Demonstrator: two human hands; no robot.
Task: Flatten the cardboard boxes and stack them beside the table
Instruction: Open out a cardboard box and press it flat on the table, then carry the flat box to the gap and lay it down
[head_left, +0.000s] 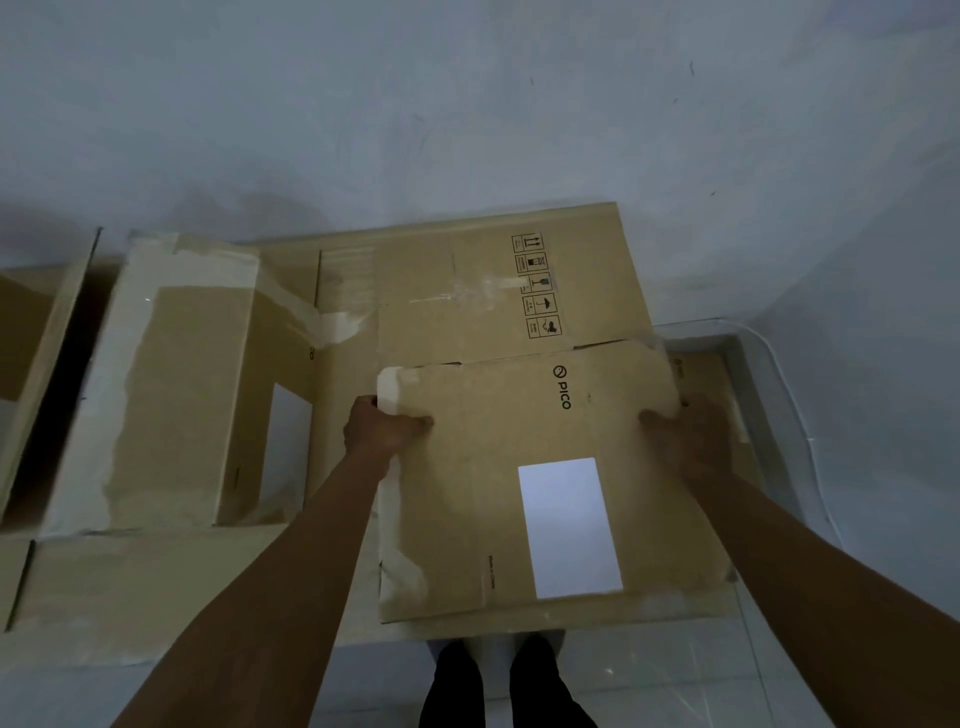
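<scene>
A flattened cardboard box (493, 493) with a PICO logo and a white label lies in front of me. My left hand (382, 423) grips its left edge and my right hand (685, 431) grips its right edge, thumbs on top. Under and behind it lies another flattened box (467, 291) printed with handling symbols. To the left stands an unflattened taped box (176, 384) with a white label on its side. A further open box (36, 338) shows at the far left edge.
A pale wall (467, 104) rises right behind the boxes. More flat cardboard (156, 587) lies at lower left. A white cable (795, 415) runs along the floor on the right. My legs (498, 686) stand on pale tiles at the bottom.
</scene>
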